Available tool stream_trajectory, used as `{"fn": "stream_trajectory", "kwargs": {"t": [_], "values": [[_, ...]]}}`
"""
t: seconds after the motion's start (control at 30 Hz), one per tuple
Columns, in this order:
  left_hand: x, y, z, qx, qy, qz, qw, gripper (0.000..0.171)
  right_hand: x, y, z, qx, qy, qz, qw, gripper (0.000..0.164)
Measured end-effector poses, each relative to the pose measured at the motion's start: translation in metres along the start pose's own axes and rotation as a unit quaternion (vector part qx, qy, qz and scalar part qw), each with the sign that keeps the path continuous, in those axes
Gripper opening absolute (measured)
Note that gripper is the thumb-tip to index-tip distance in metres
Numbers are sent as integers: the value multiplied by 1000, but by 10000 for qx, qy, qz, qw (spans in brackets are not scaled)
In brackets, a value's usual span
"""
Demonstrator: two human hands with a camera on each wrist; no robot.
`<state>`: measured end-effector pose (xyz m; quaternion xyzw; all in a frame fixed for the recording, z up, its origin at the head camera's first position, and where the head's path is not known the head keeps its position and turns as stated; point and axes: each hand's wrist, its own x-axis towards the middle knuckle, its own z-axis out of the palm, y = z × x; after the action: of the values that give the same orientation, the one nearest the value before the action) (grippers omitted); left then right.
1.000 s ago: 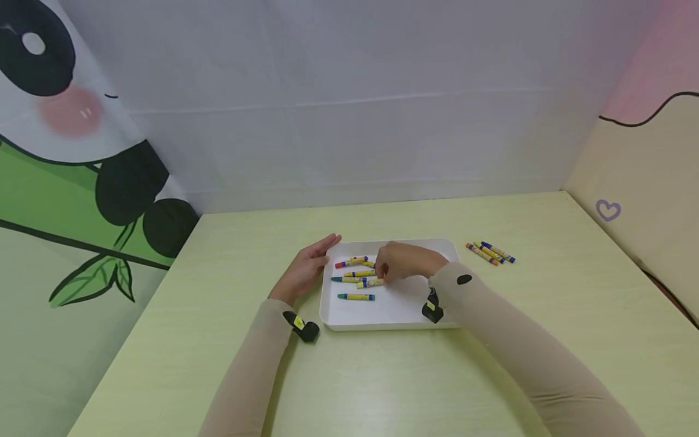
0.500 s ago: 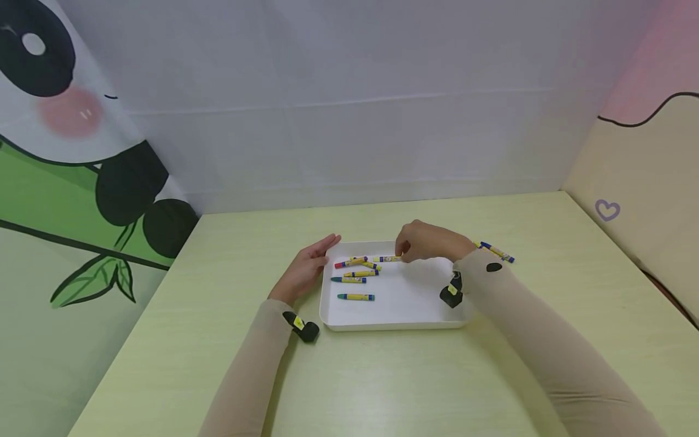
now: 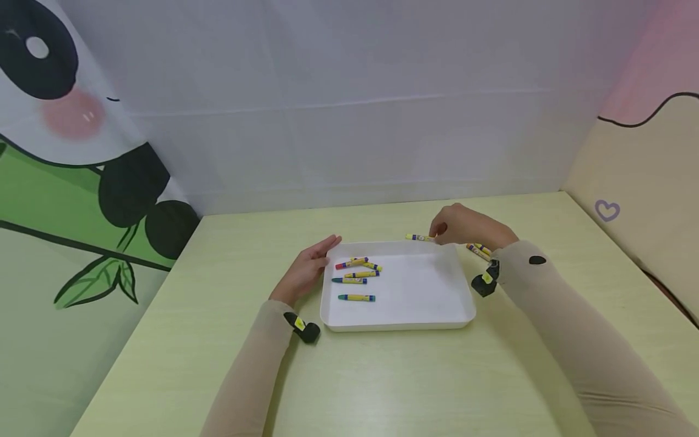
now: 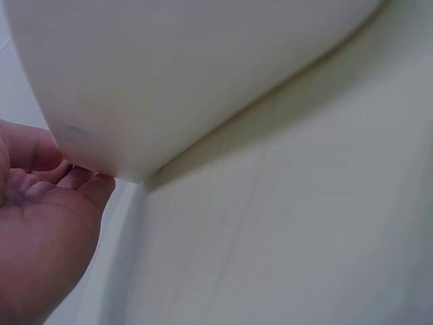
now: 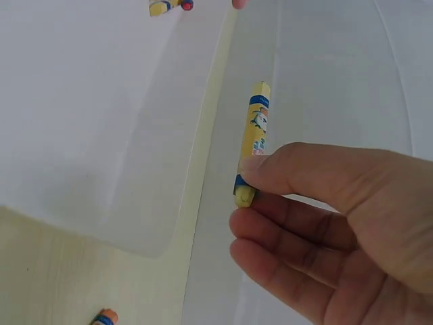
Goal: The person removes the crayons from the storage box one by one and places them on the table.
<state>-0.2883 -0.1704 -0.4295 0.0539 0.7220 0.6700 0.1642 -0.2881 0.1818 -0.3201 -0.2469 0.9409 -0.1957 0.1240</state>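
My right hand pinches a yellow crayon near one end, between thumb and fingers, over the far rim of the white tray. In the right wrist view this crayon has a yellow wrapper with blue bands and a small printed picture, and its tip pokes out past the thumb. At the tray's upper left, my left hand grips the wall of the white tray. The left wrist view has the fingers against the tray's corner.
Several crayons lie in the tray's left half, among them a red crayon and a green crayon. Right of the tray, more crayons lie on the table, partly hidden by the right hand. A pale cloth wall rises behind.
My right hand has lifted the yellow crayon from among the others in the tray and carried it up and right, past the far rim. The left hand has stayed at the tray.
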Motion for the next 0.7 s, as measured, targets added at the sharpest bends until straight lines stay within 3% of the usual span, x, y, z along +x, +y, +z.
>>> {"fn": "stream_trajectory", "kwargs": {"t": [0.7], "values": [[-2,2,1,-46,89,-15,9999,56,-51,89,-11,5,407,792,9960,21]]}}
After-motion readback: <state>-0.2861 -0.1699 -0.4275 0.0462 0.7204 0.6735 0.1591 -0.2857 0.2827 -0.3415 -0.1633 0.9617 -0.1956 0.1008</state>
